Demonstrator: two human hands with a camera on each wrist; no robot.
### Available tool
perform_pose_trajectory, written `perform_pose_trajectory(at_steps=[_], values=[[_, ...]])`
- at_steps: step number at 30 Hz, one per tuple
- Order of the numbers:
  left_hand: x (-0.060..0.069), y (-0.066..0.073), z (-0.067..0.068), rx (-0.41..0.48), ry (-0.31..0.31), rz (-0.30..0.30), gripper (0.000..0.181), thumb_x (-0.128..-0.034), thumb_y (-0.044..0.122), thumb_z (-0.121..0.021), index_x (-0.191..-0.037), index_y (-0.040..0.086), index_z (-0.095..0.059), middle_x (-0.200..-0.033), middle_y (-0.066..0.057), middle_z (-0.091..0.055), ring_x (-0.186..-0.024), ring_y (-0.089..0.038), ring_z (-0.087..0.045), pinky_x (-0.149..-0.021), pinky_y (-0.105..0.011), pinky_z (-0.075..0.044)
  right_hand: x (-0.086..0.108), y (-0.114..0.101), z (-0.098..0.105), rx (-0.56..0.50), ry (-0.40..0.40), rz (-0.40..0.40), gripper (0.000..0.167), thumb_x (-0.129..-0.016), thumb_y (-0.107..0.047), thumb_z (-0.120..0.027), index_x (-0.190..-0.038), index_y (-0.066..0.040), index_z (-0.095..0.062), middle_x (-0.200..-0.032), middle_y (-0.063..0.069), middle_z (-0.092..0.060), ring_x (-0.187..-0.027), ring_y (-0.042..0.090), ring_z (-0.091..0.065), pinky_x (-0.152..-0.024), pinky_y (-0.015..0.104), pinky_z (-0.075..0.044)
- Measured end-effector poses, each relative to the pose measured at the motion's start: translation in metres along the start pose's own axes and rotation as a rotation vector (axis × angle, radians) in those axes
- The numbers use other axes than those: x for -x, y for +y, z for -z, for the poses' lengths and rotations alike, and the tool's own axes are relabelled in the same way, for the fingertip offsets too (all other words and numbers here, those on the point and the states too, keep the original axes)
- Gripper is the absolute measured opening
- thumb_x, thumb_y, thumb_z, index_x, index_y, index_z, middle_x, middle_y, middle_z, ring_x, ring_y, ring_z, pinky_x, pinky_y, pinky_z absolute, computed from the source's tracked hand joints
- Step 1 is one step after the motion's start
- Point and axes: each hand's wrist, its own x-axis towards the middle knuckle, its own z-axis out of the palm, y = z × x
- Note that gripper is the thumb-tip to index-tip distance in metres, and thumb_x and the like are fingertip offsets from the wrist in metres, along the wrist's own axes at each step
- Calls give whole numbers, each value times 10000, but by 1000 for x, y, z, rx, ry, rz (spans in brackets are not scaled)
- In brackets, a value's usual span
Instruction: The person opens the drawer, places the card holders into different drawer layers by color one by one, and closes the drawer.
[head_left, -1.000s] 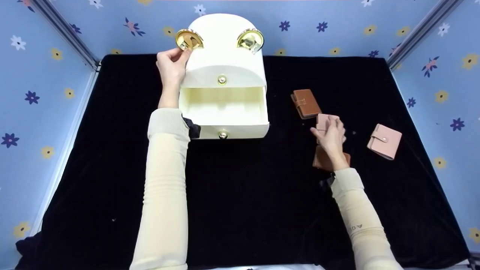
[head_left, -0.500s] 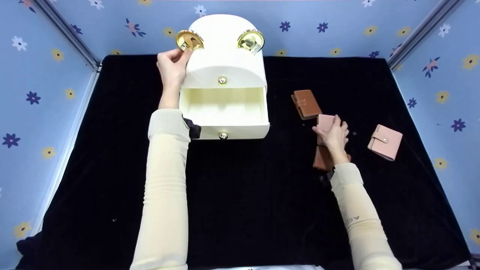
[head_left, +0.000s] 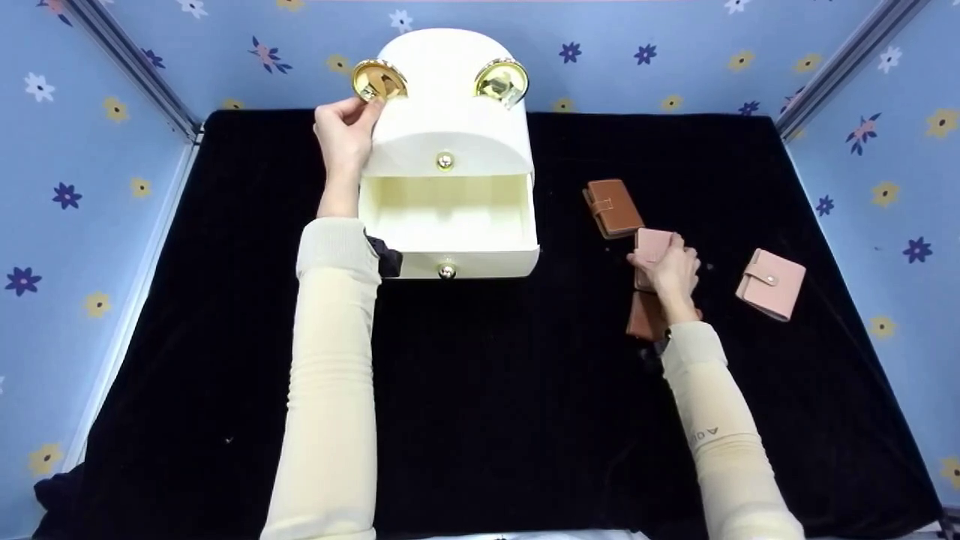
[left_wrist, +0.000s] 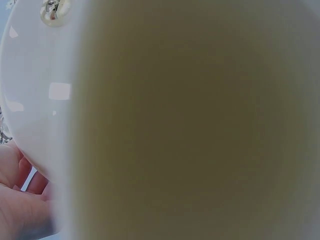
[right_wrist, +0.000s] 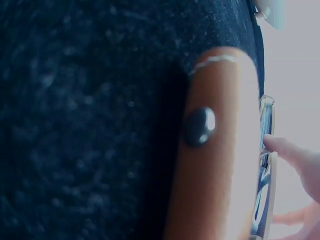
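Note:
My left hand (head_left: pixel 345 139) is at the upper left side of a white drawer box (head_left: pixel 457 112), its thumb and fingers pinching by the foot of a gold ear-like disc (head_left: pixel 377 78). In the left wrist view, fingers (left_wrist: pixel 20 195) curl against the box's rounded white edge; a blurred surface hides the rest. Further right, my right hand (head_left: pixel 673 274) grips a small pink wallet (head_left: pixel 651 244), thumb along its left edge and fingers on the far right side. Partly under the wrist lies a brown wallet (head_left: pixel 643 319), whose snap button (right_wrist: pixel 200 126) shows close up in the right wrist view.
The box's lower drawer (head_left: pixel 450 264) is pulled out, with a bare white inside. A second brown wallet (head_left: pixel 613 208) lies just behind the gripped one. Another pink wallet (head_left: pixel 771 285) lies to the right. Black cloth (head_left: pixel 510 420) covers the table between flowered blue walls.
My right hand has shifted slightly right on the pink wallet, and its fingers have curled more around it. The left hand and the drawer box stay as they were.

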Motion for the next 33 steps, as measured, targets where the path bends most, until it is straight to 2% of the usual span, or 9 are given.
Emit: perform_pose_trajectory(at_steps=[8, 16, 25, 33], values=[[0, 1, 0, 20, -14, 25, 268, -785, 226, -685, -1017, 93, -677, -958, -47, -663, -846, -117, -586, -754, -188, -432, 3, 1, 6, -6, 18, 29, 826, -722, -385, -690, -1365, -57, -288, -1238, 273, -396, -1121, 431, -358, -866, 554, -344], [-1, 1, 0, 22, -15, 39, 268, -784, 228, -685, -1017, 94, -676, -963, -49, -661, -844, -119, -583, -755, -190, -434, 11, -8, 19, -12, 56, 120, 761, -706, -324, -691, -1331, -53, -352, -1181, 269, -448, -1073, 429, -410, -823, 544, -378], [0, -1, 0, -15, -3, 4, 246, -788, 237, -681, -991, 97, -692, -925, -38, -669, -824, -109, -585, -741, -185, -426, 25, -24, 32, -9, 74, 274, 753, -691, -281, -695, -1315, -3, -378, -1174, 288, -472, -1044, 426, -444, -846, 508, -374], [0, 0, 0, 15, -7, 12, 259, -784, 220, -686, -1007, 88, -683, -963, -52, -663, -856, -114, -590, -758, -183, -434, 44, -46, 47, -68, 55, 420, 759, -688, -216, -702, -1313, 49, -364, -1234, 296, -434, -1087, 421, -416, -892, 497, -345]])
